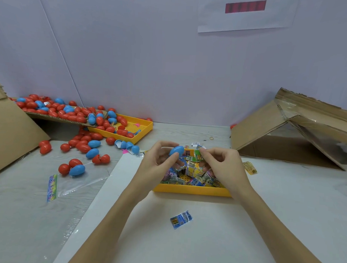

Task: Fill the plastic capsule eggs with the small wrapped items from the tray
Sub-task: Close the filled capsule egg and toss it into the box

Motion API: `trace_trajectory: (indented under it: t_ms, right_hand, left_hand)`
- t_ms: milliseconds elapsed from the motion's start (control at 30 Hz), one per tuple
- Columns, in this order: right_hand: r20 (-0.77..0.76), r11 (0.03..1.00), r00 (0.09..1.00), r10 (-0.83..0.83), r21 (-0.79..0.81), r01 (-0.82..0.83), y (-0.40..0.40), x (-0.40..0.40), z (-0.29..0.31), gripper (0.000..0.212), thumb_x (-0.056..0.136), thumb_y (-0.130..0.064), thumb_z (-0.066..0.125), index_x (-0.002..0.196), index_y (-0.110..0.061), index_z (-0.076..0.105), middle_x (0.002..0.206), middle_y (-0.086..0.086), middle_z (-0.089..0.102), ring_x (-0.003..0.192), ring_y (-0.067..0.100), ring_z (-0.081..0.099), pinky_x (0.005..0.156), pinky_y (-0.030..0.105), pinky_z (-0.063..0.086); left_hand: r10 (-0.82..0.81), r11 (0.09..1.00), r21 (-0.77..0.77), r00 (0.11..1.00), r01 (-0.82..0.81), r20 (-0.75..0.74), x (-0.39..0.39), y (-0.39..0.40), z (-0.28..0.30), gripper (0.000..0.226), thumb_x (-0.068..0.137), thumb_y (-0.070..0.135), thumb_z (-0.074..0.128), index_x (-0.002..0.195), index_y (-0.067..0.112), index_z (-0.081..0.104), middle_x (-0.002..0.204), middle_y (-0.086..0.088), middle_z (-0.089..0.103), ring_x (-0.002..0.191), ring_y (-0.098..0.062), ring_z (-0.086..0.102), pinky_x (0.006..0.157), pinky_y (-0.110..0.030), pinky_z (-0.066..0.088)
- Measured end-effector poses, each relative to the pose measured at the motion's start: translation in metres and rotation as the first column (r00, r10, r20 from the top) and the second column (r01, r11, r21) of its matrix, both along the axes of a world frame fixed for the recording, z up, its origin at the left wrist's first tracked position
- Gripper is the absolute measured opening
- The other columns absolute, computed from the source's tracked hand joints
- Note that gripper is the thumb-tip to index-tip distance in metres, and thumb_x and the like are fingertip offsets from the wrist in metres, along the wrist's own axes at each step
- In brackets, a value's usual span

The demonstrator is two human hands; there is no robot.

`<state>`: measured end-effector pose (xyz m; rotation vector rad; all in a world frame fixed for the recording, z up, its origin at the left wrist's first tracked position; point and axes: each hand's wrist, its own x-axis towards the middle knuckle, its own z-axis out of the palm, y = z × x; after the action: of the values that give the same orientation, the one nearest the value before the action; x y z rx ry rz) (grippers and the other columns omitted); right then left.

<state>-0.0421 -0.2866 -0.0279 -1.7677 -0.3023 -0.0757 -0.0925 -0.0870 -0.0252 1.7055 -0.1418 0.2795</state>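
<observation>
Closest to me are my two bare forearms, reaching up from the bottom edge over the pale tabletop (284, 194) and a white sheet (184, 240) laid on it. On the far right sits a big torn brown cardboard box (267, 130) tipped on its side; at the far left another brown cardboard piece (9, 129) slopes down, and a cardboard flap beside it carries a heap of red and blue plastic capsule eggs (57, 109) that spills into a far yellow plastic tray (145, 130) and across the tabletop. Between my hands lies the near yellow plastic tray (190, 190), holding a jumble of small wrapped items (194, 173) in printed packets. A clear plastic bag with a colourful header strip (52, 187) lies flat to the left. My left hand (157, 162) has its grip clamped on one blue plastic capsule egg (177, 150), thumb below and fingers curled behind, held above the near tray's far end. My right hand (220, 164) pinches a small green-topped wrapped packet (199, 155) just beside that egg. One blue wrapped packet (181, 219) lies alone on the white sheet, nearer me than the tray.
</observation>
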Motion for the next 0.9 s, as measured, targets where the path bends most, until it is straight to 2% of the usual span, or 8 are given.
trace_trajectory:
  t_ms: [133,200,400,567,700,800,900]
  right_hand:
    - [0.111,0.999,0.993,0.027,-0.042,-0.023,0.002,-0.002,-0.001,0.022,0.098,-0.037,0.065,0.09,-0.02,0.077,0.072,-0.003,0.076,0.061,0.009,0.07,0.052,0.02,0.052]
    - [0.136,0.999,0.99,0.041,-0.042,-0.035,0.003,-0.003,0.0,0.022,0.096,-0.04,0.064,0.091,-0.023,0.077,0.073,-0.005,0.076,0.064,0.012,0.073,0.053,0.02,0.054]
    - [0.12,0.998,0.991,0.055,-0.048,-0.049,0.008,-0.006,-0.002,0.025,0.096,-0.039,0.064,0.101,-0.019,0.079,0.076,-0.004,0.078,0.066,0.015,0.074,0.055,0.033,0.06]
    - [0.115,0.999,0.993,0.038,-0.029,-0.035,0.01,-0.006,-0.005,0.02,0.097,-0.032,0.068,0.102,-0.017,0.08,0.079,-0.003,0.077,0.067,0.015,0.074,0.055,0.029,0.056]
    - [0.118,0.994,0.988,0.102,0.031,-0.106,0.014,-0.008,-0.007,0.01,0.094,-0.022,0.073,0.102,-0.021,0.079,0.083,-0.002,0.078,0.074,0.015,0.076,0.058,0.024,0.058]
    - [0.096,0.989,0.99,0.105,0.098,-0.114,0.016,-0.008,-0.006,0.018,0.092,-0.019,0.075,0.109,-0.015,0.078,0.089,-0.002,0.079,0.08,0.013,0.076,0.061,0.021,0.058]
    - [0.07,0.983,0.994,0.087,0.154,-0.096,0.016,-0.008,-0.006,0.024,0.092,-0.02,0.075,0.114,-0.011,0.076,0.092,-0.001,0.08,0.081,0.015,0.077,0.064,0.023,0.06]
  left_hand:
    - [-0.039,0.999,0.008,0.999,0.04,-0.031,-0.003,-0.004,0.003,0.022,0.105,0.024,0.052,0.118,0.021,0.07,0.082,-0.006,0.075,0.076,-0.014,0.072,0.071,-0.016,0.054]
    - [-0.03,1.0,0.004,0.999,0.031,-0.039,-0.004,-0.006,0.004,0.023,0.105,0.025,0.051,0.118,0.02,0.07,0.078,-0.006,0.075,0.073,-0.013,0.072,0.069,-0.014,0.053]
    - [-0.02,1.0,0.014,0.997,0.021,-0.068,-0.003,-0.008,0.003,0.022,0.104,0.024,0.053,0.118,0.02,0.07,0.081,-0.006,0.076,0.075,-0.017,0.074,0.071,-0.016,0.055]
    - [0.017,1.0,0.004,0.999,-0.016,-0.034,-0.001,-0.009,0.001,0.015,0.103,0.023,0.056,0.113,0.015,0.064,0.088,-0.006,0.075,0.075,-0.023,0.075,0.068,-0.022,0.059]
    - [0.027,0.999,-0.015,0.999,-0.028,-0.025,-0.002,-0.011,0.001,0.015,0.1,0.026,0.061,0.11,0.018,0.069,0.095,0.001,0.077,0.082,-0.02,0.077,0.071,-0.02,0.058]
    - [-0.019,0.998,-0.058,0.999,0.017,-0.031,-0.003,-0.008,0.004,0.021,0.1,0.028,0.062,0.117,0.024,0.073,0.107,0.006,0.077,0.095,-0.017,0.076,0.081,-0.02,0.058]
    - [-0.084,0.995,-0.064,0.996,0.082,-0.036,-0.005,-0.005,0.005,0.029,0.101,0.019,0.06,0.128,0.025,0.068,0.111,0.003,0.077,0.103,-0.017,0.074,0.086,-0.02,0.056]
